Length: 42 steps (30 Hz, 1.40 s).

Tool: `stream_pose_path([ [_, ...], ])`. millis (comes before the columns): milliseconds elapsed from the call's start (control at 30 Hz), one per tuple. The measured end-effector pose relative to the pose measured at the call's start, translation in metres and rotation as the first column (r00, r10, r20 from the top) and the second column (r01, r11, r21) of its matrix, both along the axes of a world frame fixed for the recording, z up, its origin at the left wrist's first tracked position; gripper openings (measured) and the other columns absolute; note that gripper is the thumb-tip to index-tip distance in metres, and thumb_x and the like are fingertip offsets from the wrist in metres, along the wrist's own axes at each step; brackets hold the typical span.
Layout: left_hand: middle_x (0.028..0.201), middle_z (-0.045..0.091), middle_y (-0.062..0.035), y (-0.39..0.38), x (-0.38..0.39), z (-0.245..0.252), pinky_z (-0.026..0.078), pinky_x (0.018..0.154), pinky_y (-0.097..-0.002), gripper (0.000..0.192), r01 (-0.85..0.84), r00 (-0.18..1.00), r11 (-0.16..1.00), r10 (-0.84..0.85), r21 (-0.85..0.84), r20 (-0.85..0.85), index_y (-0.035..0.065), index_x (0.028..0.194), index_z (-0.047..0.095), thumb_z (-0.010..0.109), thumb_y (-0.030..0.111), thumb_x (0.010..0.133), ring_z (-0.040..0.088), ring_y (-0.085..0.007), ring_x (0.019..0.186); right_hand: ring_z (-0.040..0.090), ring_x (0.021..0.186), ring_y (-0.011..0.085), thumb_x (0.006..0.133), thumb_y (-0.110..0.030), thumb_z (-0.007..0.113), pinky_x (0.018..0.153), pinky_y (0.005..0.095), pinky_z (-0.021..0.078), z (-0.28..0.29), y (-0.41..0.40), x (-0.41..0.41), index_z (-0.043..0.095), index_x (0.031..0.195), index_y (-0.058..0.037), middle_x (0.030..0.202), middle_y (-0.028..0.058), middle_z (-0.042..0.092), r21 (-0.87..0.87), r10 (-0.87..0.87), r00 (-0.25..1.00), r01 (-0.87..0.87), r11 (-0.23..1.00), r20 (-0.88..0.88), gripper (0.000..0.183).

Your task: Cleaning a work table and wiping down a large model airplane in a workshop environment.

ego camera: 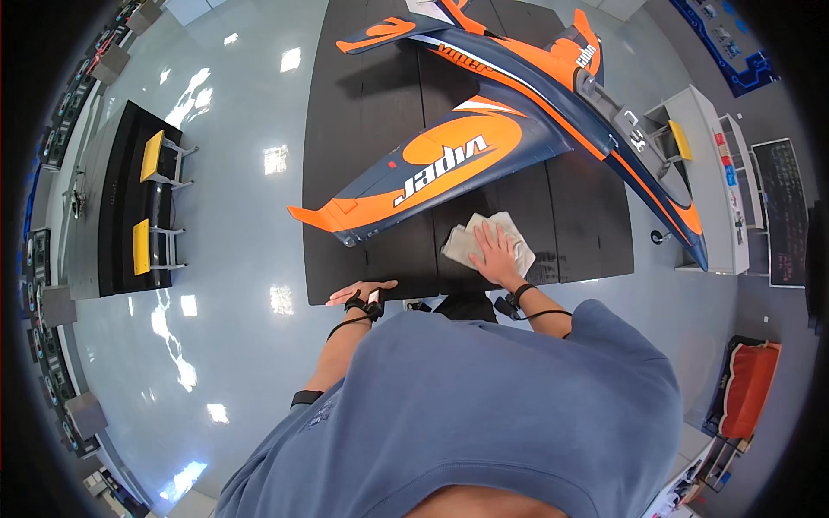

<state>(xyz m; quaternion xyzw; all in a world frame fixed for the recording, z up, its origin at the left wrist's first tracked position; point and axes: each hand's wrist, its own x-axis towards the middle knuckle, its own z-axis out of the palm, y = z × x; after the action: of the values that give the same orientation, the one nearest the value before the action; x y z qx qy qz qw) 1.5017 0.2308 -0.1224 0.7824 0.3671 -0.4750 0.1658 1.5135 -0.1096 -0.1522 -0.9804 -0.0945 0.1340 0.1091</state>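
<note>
My right hand [497,258] holds a folded beige cloth [460,247] down against the dark table [401,259], palm down with the fingers spread. At the table's front edge my left hand [356,292] rests with nothing in it, its thumb stretched out to the right. Beyond both hands stands a large orange and dark blue model jet [544,97] with lettering on it. Its near wing [447,158] reaches out to the left, a short way past the cloth. The nose [696,243] juts over the table's right end, and a small nose wheel [658,237] hangs beside it.
Left across the glossy floor [239,213] is a black bench [123,207] with two yellow-seated stools [153,157]. A white cabinet [706,188] stands to the right, near the jet's nose. Farther right are a written-on blackboard [780,207] and a red cover [751,388].
</note>
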Motion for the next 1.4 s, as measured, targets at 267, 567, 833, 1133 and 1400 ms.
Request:
stream_pose_path([
  [267,0.15,-0.001,-0.0379,-0.006,-0.003,0.006,0.012,0.113,-0.0569,0.149,-0.004,1.0,0.999,0.005,0.035,-0.031,-0.0173,0.142,0.012,0.078,0.076,0.047,0.006,-0.0444,0.143,0.001,0.147,0.0348,0.092,-0.058,0.035,0.117,0.0519,0.0054,-0.008,-0.015,0.094,0.012,0.154,-0.0217,0.161,0.0024,0.003,-0.064,-0.296,0.955,0.293,0.954,-0.039,0.075],
  [567,0.149,0.012,-0.0389,0.004,-0.001,0.031,0.011,0.113,-0.057,0.139,0.051,0.997,0.999,-0.051,-0.005,-0.051,-0.0128,0.142,0.026,0.075,0.078,0.048,0.013,-0.0473,0.141,0.0,0.147,0.0342,0.093,-0.058,0.035,0.116,0.0532,0.0048,-0.001,-0.006,0.074,0.013,0.153,-0.0209,0.161,0.003,0.003,-0.04,-0.225,0.97,0.222,0.974,-0.087,0.074],
  [833,0.146,0.03,-0.0311,-0.015,0.009,0.038,0.012,0.113,-0.055,0.115,0.039,0.999,0.983,-0.044,0.181,0.023,0.0021,0.135,0.05,0.072,0.079,0.052,0.021,-0.0456,0.14,0.009,0.146,0.0335,0.093,-0.054,0.04,0.116,0.0525,0.0094,-0.001,-0.024,-0.046,0.02,0.152,-0.0219,0.159,0.0039,0.013,-0.015,-0.188,0.982,0.188,0.982,0.026,0.071],
  [1133,0.128,0.061,-0.007,0.007,-0.003,0.009,0.029,0.106,-0.0369,0.095,0.138,0.977,0.971,-0.167,0.197,0.136,0.0126,0.123,0.065,0.072,0.077,0.054,0.051,-0.0246,0.124,0.012,0.146,0.0318,0.092,-0.056,0.039,0.116,0.0522,0.0087,0.003,-0.031,-0.019,0.019,0.152,-0.0224,0.16,0.0015,0.014,-0.009,-0.162,0.987,0.163,0.987,0.01,0.072],
  [1400,0.148,0.027,-0.0265,-0.018,-0.003,-0.002,0.02,0.113,-0.0481,0.135,0.095,0.993,0.936,-0.115,0.34,0.039,-0.0035,0.144,0.032,0.069,0.084,0.049,0.023,-0.0429,0.139,0.007,0.147,0.0316,0.095,-0.051,0.035,0.116,0.0522,0.0072,0.001,-0.052,0.078,0.015,0.153,-0.0212,0.16,0.0008,0.009,-0.021,-0.335,0.942,0.334,0.942,-0.028,0.069],
])
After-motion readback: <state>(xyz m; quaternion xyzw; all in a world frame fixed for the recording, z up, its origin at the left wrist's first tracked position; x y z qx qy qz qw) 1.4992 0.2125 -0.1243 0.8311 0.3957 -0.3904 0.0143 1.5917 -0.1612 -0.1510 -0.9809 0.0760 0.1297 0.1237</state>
